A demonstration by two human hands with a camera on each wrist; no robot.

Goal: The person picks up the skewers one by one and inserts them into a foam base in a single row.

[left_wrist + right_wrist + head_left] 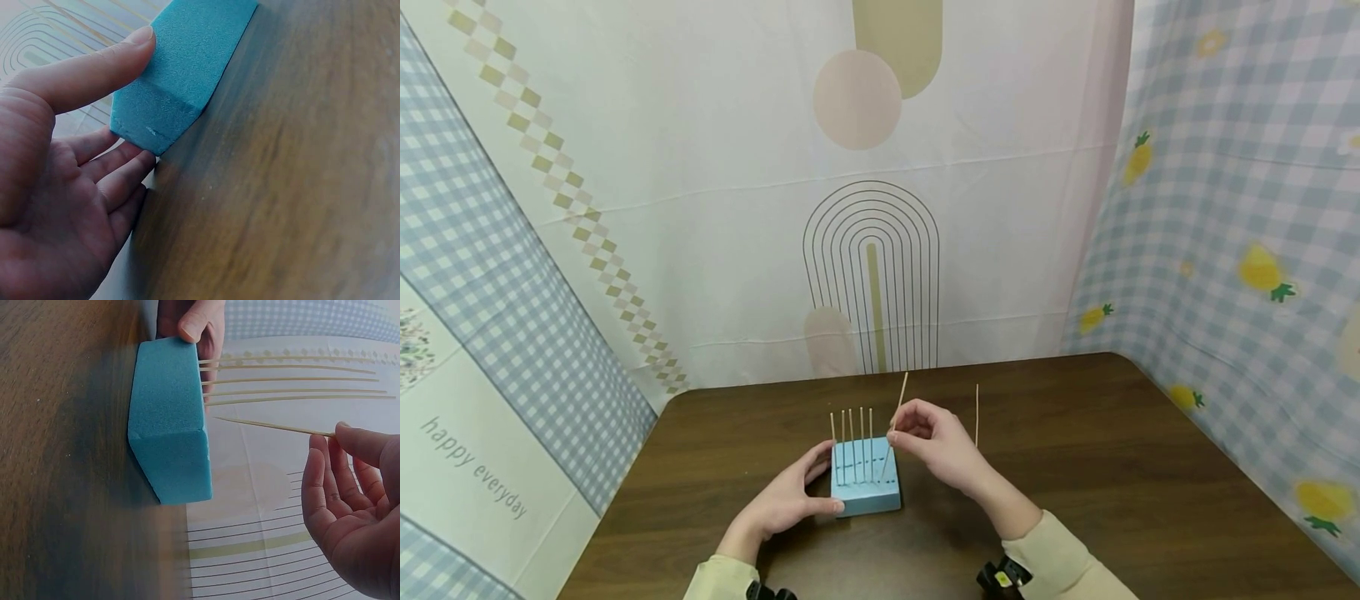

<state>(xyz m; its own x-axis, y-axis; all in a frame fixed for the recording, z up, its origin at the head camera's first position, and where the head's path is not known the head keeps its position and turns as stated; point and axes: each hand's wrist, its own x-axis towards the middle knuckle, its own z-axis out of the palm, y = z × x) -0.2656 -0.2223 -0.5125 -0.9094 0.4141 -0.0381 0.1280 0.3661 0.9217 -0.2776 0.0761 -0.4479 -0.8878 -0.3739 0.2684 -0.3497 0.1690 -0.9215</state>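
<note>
A light blue foam block sits on the table, with rows of small dark holes in its top. Several thin wooden skewers stand upright in a row along the block's front left. My left hand grips the block's left end, thumb on the front face and fingers around the side. Between thumb and fingertips, my right hand pinches one skewer over the block's right part. That skewer tilts, and in the right wrist view its pointed tip is just clear of the block's top.
Another skewer shows beyond my right wrist, its lower end hidden by the arm. The dark brown wooden table extends around the block. Behind it hangs a patterned white cloth, with a checked cloth on the right.
</note>
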